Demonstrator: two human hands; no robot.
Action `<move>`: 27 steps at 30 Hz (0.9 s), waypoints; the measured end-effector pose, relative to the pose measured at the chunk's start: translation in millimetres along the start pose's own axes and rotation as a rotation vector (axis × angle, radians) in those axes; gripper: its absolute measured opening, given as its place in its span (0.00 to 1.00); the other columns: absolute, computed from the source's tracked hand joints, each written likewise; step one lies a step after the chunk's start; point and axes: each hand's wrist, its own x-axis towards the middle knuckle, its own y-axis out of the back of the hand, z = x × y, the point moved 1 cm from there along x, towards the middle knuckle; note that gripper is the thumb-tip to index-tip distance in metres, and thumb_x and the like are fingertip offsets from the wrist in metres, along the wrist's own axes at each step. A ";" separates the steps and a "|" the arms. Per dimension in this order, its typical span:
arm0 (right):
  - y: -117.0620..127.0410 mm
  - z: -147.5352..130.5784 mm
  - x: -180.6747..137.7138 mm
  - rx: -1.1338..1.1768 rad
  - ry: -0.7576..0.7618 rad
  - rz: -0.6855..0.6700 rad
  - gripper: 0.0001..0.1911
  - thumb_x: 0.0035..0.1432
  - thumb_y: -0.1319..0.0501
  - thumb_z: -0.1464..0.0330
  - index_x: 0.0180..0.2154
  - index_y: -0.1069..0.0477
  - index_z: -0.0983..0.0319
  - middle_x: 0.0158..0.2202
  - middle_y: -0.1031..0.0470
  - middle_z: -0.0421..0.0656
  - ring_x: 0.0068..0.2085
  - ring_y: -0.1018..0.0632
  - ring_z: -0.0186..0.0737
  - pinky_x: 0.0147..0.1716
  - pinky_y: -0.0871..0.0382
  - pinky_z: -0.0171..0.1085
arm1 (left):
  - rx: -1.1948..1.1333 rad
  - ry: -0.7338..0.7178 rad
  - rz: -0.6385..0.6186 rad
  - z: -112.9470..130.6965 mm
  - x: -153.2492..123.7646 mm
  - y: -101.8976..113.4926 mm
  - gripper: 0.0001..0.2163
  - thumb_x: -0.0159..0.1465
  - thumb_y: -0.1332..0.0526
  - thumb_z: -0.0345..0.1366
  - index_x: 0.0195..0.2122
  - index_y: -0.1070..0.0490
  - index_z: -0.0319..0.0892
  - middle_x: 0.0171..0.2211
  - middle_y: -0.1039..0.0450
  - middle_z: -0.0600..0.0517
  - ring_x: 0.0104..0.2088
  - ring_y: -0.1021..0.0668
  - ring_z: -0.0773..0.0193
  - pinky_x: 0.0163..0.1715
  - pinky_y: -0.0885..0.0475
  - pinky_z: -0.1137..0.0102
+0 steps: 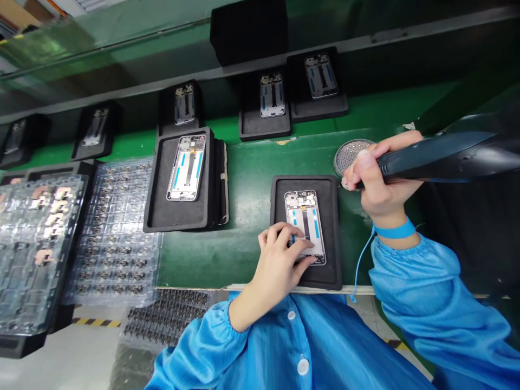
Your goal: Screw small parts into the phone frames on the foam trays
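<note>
In the head view, I see a person in blue sleeves working at a green bench [247, 211]. Right in front of the person lies a phone [305, 214] with its inside parts bare, face up in a shallow black tray [332, 238] near the bench's front edge. The left hand [278, 260] reaches over the phone's lower part, fingers spread and slightly curled, fingertips down at its surface; I cannot tell whether they pinch any small piece.

The right hand [377, 184] is wrapped around a dark tool [439, 154] that slants off toward the right edge. The tool's tip is hidden by the fingers, which are just beside a round dish [337, 162] of small silvery bits, too tiny to make out. A blue band [395, 229] circles the right wrist, and a thin blue cord [359, 265] hangs from it.

To the left of the phone, well apart, a second phone [186, 168] lies in a black tray on a stack [179, 214]. Farther left are clear plastic sheets [114, 233] with rows of small dark parts, and a clear tray [40, 260] holding some copper-coloured pieces. Along the back stand 5 more black trays [266, 126], each with 1 phone, and a black box [249, 32] is behind them.
</note>
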 end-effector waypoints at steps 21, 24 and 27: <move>45.1 31.5 31.6 -0.059 -0.021 0.170 0.31 0.70 0.14 0.41 0.46 0.30 0.49 0.23 0.33 0.26 0.18 0.33 0.37 0.18 0.30 0.39 | -0.126 -0.023 0.017 -55.8 88.8 21.8 0.19 0.73 0.14 0.42 0.64 0.05 0.57 0.67 0.15 0.43 0.82 0.29 0.28 0.81 0.30 0.35; 46.9 31.8 31.8 -0.073 -0.026 0.169 0.33 0.70 0.14 0.40 0.46 0.30 0.50 0.24 0.33 0.26 0.18 0.32 0.36 0.18 0.30 0.38 | -0.135 -0.012 0.010 -55.4 87.9 20.9 0.18 0.73 0.15 0.43 0.63 0.05 0.57 0.67 0.15 0.43 0.82 0.29 0.27 0.81 0.30 0.35; 46.4 30.0 31.5 -0.086 -0.032 0.155 0.31 0.71 0.15 0.41 0.46 0.30 0.49 0.24 0.32 0.26 0.18 0.33 0.36 0.18 0.29 0.38 | -0.142 -0.009 0.005 -54.8 88.5 20.2 0.17 0.74 0.15 0.44 0.63 0.05 0.56 0.67 0.14 0.42 0.82 0.29 0.27 0.81 0.30 0.34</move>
